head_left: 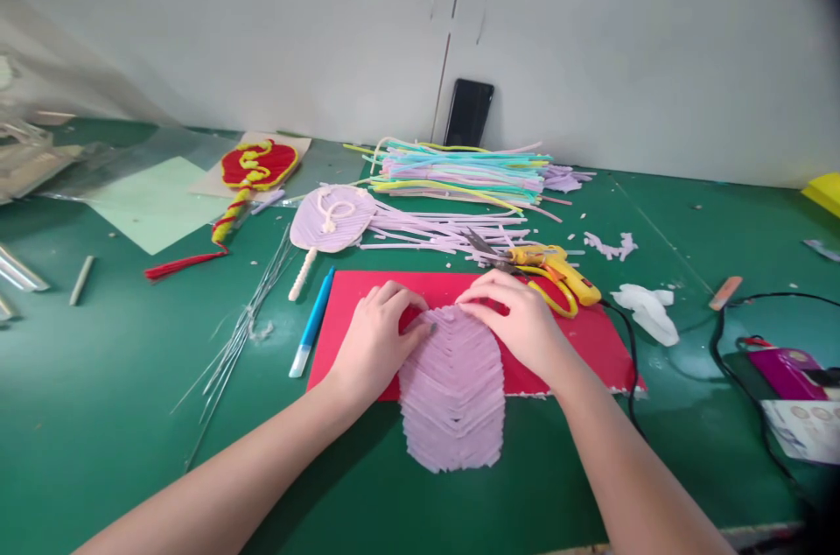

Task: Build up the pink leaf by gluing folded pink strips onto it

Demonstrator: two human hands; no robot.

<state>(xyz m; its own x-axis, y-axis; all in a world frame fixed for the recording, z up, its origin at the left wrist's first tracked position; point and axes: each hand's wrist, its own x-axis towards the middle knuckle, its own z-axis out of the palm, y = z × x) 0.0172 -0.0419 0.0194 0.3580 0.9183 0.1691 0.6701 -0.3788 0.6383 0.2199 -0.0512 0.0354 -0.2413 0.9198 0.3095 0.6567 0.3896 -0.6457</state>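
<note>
A lilac leaf-shaped piece (454,393) made of pipe cleaners laid in V rows lies on a red sheet (591,343) on the green table (98,397). My left hand (373,343) rests on the piece's upper left edge, fingers curled and pressing down. My right hand (521,319) presses the upper right edge, fingertips together at the top of the piece. Both hands meet near its tip.
A yellow glue gun (565,272) and scissors (486,250) lie behind the red sheet. Piles of coloured pipe cleaners (463,172), a finished lilac fan (332,218), a red and yellow fan (257,165), thin wires (242,327), a blue knife (312,323), black cables (728,362) and a dark phone (468,112) surround it.
</note>
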